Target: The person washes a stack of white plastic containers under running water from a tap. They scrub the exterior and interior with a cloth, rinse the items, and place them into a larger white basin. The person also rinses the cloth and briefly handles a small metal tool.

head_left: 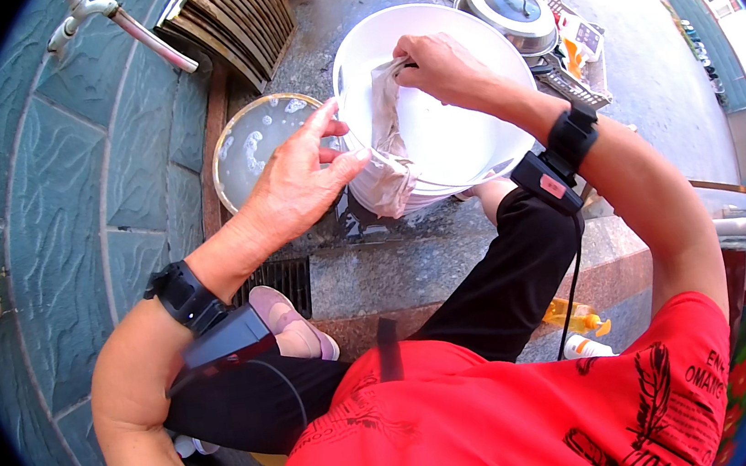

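Note:
A large white plastic bucket stands on the wet stone ground in front of me. A wet pale cloth hangs over its near-left rim. My right hand is closed on the top of the cloth inside the bucket. My left hand presses on the bucket's left rim and the cloth's lower part, thumb and index finger spread. Both wrists carry black bands with small devices.
A round metal basin of soapy water sits left of the bucket. Metal pots with lids stand behind it. A tap projects from the tiled wall on the left. A floor drain grate lies near my foot.

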Action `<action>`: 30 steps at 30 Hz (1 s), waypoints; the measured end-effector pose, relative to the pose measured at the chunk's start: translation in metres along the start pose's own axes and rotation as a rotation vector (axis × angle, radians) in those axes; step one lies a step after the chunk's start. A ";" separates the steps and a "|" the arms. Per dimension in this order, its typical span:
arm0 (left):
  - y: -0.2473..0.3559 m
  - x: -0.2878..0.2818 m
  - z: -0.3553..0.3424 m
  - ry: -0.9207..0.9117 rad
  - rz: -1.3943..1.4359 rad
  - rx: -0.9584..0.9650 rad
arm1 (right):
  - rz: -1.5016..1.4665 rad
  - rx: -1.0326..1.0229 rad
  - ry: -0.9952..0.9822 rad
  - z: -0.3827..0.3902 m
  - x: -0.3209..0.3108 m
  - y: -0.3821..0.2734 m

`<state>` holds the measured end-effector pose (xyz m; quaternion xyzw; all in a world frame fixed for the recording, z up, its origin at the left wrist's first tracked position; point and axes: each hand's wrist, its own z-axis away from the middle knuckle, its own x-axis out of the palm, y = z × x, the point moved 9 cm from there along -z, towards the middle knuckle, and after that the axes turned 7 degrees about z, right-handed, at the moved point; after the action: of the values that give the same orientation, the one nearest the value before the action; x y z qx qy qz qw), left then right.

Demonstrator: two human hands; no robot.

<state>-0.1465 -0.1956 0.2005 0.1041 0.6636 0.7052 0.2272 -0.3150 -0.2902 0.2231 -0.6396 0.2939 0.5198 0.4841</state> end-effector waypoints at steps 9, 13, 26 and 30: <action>0.000 0.004 0.008 -0.031 0.045 -0.025 | 0.050 -0.026 0.020 -0.033 0.027 -0.003; -0.015 -0.003 0.005 0.058 0.127 -0.046 | 0.020 0.040 -0.099 -0.038 0.028 -0.011; -0.107 0.015 -0.034 0.008 0.374 -0.435 | 0.082 0.006 -0.172 -0.046 0.027 -0.034; -0.118 0.015 -0.032 0.008 0.409 -0.424 | 0.114 -0.035 -0.242 -0.041 0.037 -0.044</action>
<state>-0.1527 -0.2147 0.0794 0.1828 0.4674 0.8598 0.0943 -0.2499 -0.3075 0.2019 -0.5630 0.2601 0.6247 0.4745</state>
